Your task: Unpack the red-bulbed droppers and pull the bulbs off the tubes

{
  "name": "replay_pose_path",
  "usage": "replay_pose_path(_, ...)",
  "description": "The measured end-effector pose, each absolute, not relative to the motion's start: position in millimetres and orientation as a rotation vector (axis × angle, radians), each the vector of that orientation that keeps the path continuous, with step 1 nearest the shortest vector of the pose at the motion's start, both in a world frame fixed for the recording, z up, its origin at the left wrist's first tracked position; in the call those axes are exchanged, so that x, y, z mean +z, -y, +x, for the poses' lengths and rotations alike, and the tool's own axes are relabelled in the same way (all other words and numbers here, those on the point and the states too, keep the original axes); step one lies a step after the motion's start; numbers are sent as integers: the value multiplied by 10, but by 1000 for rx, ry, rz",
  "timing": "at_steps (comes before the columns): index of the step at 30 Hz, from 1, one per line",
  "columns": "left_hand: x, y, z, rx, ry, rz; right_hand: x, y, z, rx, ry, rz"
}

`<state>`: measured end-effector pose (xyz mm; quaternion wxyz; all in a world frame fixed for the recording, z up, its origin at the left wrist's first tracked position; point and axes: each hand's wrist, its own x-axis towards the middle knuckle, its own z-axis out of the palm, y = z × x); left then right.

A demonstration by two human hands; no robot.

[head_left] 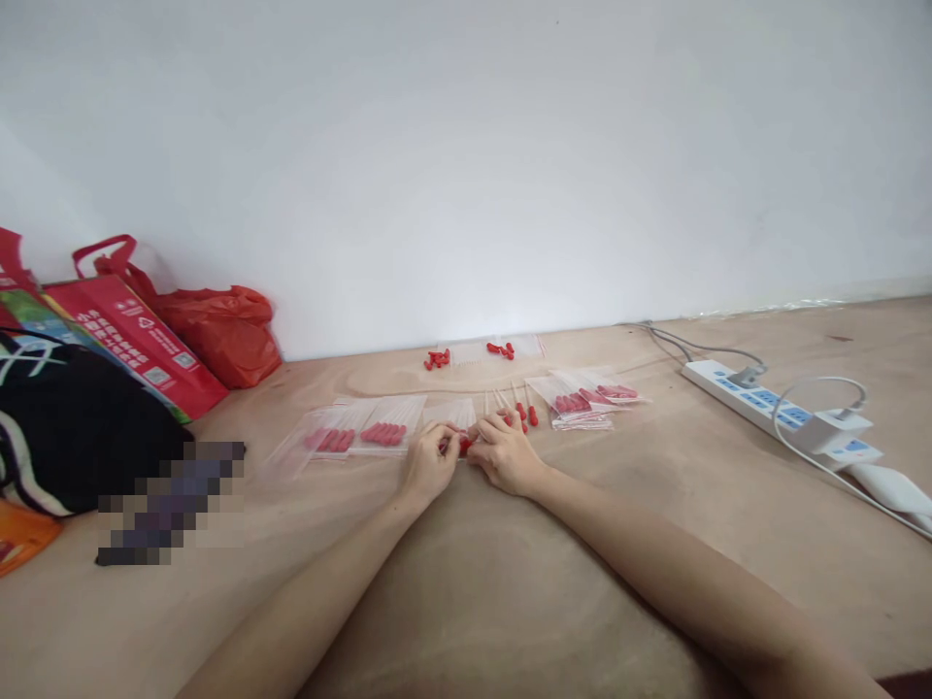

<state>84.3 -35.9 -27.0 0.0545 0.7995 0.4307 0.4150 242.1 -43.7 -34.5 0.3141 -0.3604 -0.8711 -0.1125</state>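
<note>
Both my hands meet at the middle of a tan surface. My left hand (429, 466) and my right hand (504, 451) pinch a small red piece (464, 445) between their fingertips, over a clear plastic bag (452, 416). Filled clear bags with red pieces (384, 432) lie to the left, and more filled bags (582, 400) lie to the right. Loose red-tipped sticks (525, 408) sit just beyond my right hand. Farther back, loose red pieces (437, 358) lie beside empty bags.
A white wall rises behind the surface. At the left stand a red plastic bag (225, 335), a red printed tote (138, 340) and a black bag (65, 417). A white power strip (779, 413) with cables lies at the right.
</note>
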Motion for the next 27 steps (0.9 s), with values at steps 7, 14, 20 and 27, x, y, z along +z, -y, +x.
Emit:
replay_pose_path(7, -219, 322, 732, 1330, -1296, 2390, -330, 474, 2557, -77, 2317, -923)
replay_pose_path(14, -204, 357, 571, 951, -1234, 2454, -359, 496, 2670, 207, 2136, -934)
replay_pose_path(20, -152, 529, 637, 895, -1086, 2447, -406, 518, 2678, 42, 2052, -1171)
replay_pose_path(27, -146, 491, 652, 855, -1007, 2547, -355, 611, 2667, -39, 2034, -1397)
